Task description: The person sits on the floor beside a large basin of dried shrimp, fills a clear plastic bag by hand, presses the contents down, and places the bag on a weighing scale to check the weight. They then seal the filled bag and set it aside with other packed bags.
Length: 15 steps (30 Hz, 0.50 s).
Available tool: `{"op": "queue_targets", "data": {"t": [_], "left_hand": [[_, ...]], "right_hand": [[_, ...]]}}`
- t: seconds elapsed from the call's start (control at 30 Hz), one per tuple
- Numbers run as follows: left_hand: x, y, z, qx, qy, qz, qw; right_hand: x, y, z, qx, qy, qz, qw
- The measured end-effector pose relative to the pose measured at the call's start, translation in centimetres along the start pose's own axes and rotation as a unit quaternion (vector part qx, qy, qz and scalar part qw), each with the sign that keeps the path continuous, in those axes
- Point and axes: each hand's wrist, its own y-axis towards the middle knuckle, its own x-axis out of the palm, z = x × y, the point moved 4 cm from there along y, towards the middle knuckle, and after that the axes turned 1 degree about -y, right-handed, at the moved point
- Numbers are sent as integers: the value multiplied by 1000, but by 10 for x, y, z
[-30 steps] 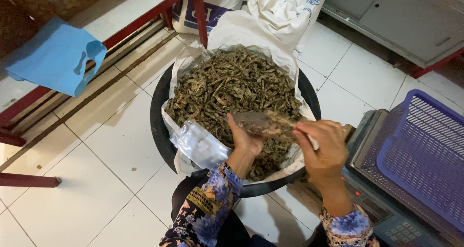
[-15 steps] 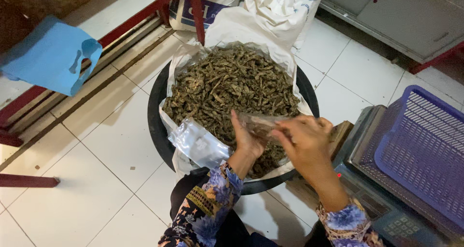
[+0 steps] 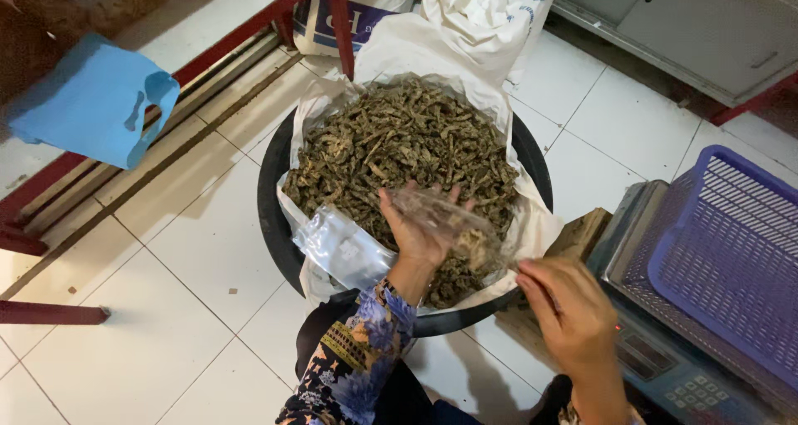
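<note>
**Holding a half-filled clear pouch over the tub as the right hand draws away**

Holding is done by the left hand [image 3: 421, 230] alone: a small clear plastic pouch [image 3: 453, 226], partly filled with brown dried strips, is gripped near the centre of the frame, fingers spread under and around it. Half a second earlier the right hand [image 3: 569, 313] was at the pouch's mouth; now it is seen apart from it, lower right of centre, loosely curled, with nothing visibly held. A bout of filling is judged finished, the pouch being supported by one hand only.

Beneath the pouch, a round black plastic tub [image 3: 270, 217] lined with a white sack is heaped with brown dried strips [image 3: 399, 138]. A flat stack of empty clear pouches [image 3: 341, 246] is draped over the tub's near rim, just beside the left wrist.

At the right edge, a grey weighing scale [image 3: 665, 367] carrying a purple perforated plastic basket [image 3: 731, 259] is set close to the right hand, leaving little room there. Open white tiled floor [image 3: 166, 309] is found at lower left. A red metal table leg [image 3: 339, 22] and a blue plastic bag [image 3: 91, 101] are placed well apart, upper left.
</note>
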Motion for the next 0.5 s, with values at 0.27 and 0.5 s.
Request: {"op": "queue_targets", "data": {"t": [0.27,0.5], "left_hand": [[6,-8,0,19,-2,0,1000],[4,-9,-9,-39,39,1,999]], "right_hand": [[4,-4,-12,-61,-100,66,991],[61,18,-21,-86,-5,-73,994]]}}
